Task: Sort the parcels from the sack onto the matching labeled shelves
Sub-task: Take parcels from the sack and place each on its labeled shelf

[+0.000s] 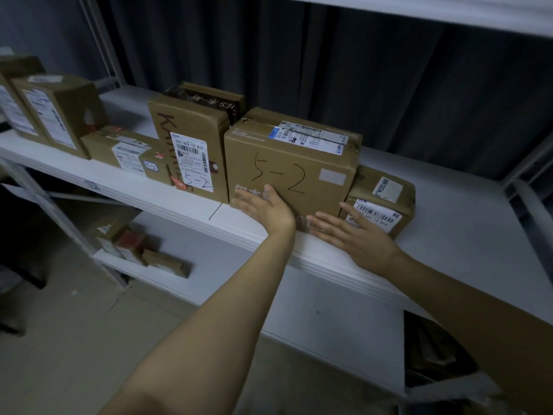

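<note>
Some of the parcel's [291, 163] print hides behind the left hand [266, 209].

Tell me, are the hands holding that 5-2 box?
Nothing is gripped. The left hand lies flat on the 5-2 cardboard box; the right hand is open by its lower corner.

The box [323, 199] is showing brown with black handwriting [277, 174] and a white label [311, 137]; the shelf [463, 211] is showing white.
</note>
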